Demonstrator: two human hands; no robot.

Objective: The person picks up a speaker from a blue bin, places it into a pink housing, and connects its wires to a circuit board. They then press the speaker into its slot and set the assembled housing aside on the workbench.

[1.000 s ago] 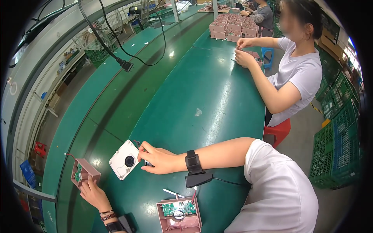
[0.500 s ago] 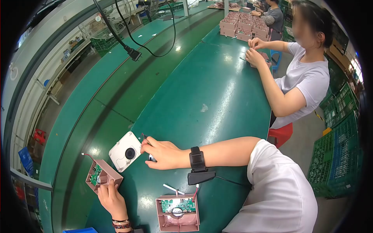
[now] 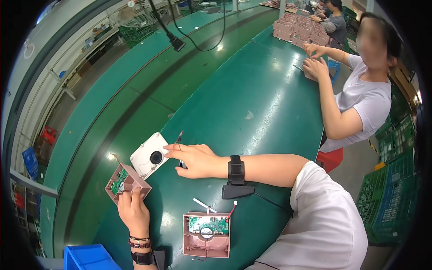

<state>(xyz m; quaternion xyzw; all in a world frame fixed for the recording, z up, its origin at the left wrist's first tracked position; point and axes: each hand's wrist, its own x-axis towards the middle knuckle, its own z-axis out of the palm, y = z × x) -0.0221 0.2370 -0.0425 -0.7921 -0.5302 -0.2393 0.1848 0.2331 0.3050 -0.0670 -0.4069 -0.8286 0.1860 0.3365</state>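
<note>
The pink circuit-board housing (image 3: 140, 179), held in the left hand (image 3: 134, 213), has been moved beside the white lens panel (image 3: 145, 158). The panel is touched by the right hand (image 3: 198, 162); its grip cannot be discerned.

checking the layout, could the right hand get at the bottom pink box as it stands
Probably yes: the bottom pink box stands open and uncovered, and the left hand is off to its left; but the right hand seems to hold a small part.
</note>
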